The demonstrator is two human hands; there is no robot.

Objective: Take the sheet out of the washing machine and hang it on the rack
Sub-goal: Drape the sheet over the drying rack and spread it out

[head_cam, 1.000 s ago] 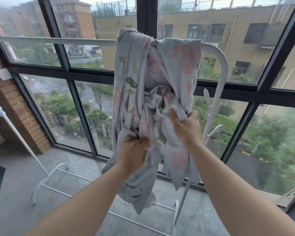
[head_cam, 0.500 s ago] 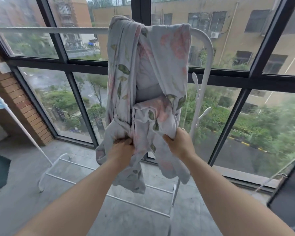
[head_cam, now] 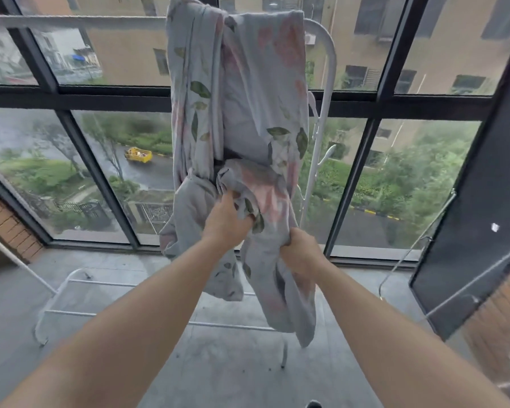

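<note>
Tall dark-framed windows back this tiled balcony, with wet greenery, a road and a yellow vehicle far below

The left hand has its fingers curled into a bunched fold of the sheet, knuckles towards the glass. The right hand, just below and to its right, is clenched in a fist round a lower twisted length of the same cloth. Above both hands the sheet climbs in two rumpled columns and drapes over the top bar of the white clothes rack. Beneath the hands the loose ends dangle over the rack's floor rails without reaching the grey floor. Out to the left stands a brick wall, and out to the right a dark panel

The sheet is on the rack but roped and doubled, so the step in hand looks like untangling and spreading it. To do that well, I would find a hem or corner with one hand, anchor the cloth near the bar with the other, then draw the layers sideways along the bar instead of tugging down, which could drag the whole bundle off or tip the light frame. Keep the trailing ends clear of the floor

No brand, label or legible writing shows anywhere
</note>
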